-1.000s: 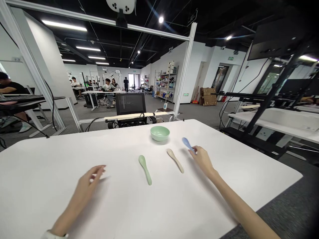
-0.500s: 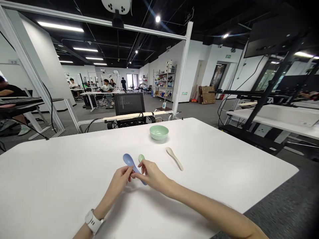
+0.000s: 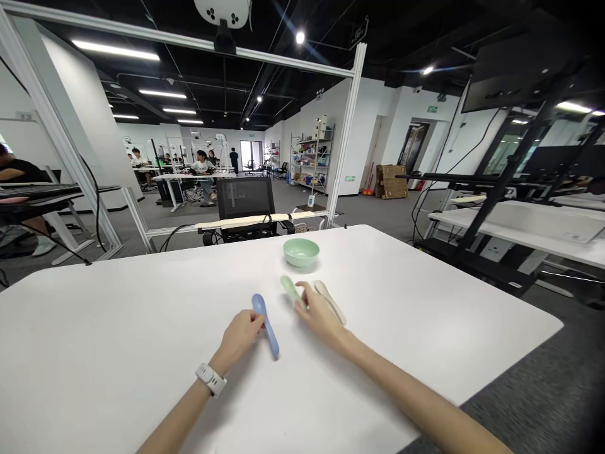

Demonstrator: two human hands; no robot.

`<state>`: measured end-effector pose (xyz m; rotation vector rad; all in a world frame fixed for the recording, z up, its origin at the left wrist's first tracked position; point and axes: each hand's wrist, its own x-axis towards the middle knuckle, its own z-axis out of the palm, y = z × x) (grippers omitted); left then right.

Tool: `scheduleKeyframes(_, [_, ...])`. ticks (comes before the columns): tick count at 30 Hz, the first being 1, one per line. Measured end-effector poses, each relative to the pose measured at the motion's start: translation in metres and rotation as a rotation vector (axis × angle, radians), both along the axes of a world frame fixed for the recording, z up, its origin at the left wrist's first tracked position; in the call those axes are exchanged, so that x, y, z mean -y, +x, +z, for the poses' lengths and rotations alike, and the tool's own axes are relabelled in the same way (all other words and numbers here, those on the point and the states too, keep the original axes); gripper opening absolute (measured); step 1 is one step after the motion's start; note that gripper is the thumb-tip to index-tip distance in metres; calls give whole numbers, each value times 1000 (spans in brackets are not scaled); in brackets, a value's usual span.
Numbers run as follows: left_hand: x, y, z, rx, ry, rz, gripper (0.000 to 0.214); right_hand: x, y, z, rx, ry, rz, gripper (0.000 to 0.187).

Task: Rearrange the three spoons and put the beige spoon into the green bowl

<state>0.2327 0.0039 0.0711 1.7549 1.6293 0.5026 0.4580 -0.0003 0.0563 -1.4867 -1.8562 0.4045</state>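
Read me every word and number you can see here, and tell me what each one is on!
Nothing here can be read clearly.
Black sign hanging from the ceiling: too blurred to read.
Green sign above the far doorway: too small to read.
Green sign on the white wall: too small to read.
White label on the left pillar: too blurred to read.
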Motion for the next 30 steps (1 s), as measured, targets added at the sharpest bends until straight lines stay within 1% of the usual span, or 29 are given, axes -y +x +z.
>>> scheduleKeyframes(3, [-3, 13, 4, -62, -13, -10, 29, -6, 62, 9, -27, 71, -122, 41])
scheduleKeyframes(6, [-7, 22, 6, -112, -26, -13, 29, -10, 128, 12, 8, 110, -232, 43])
scheduleKeyframes(9, [-9, 29, 5, -145, -38, -23, 30, -12, 183, 5, 61, 96, -329, 41])
scheduleKeyframes(12, [-9, 33, 4, -174, -45, -29, 31, -14, 220, -11, 107, 45, -378, 40])
scheduleKeyframes(14, [-10, 35, 4, -196, -49, -23, 32, -17, 235, -23, 136, -7, -375, 40])
scheduleKeyframes(16, [-10, 37, 4, -216, -57, -15, 32, -20, 244, -35, 156, -43, -352, 40])
scheduleKeyframes(19, [-9, 38, 4, -239, -61, -7, 32, -24, 250, -46, 165, -43, -325, 43])
scheduleKeyframes(24, [-8, 39, 3, -251, -60, -8, 33, -29, 256, -53, 194, -11, -334, 46])
scheduleKeyframes(30, [-7, 40, 1, -234, -50, -11, 33, -31, 261, -57, 179, 2, -327, 47])
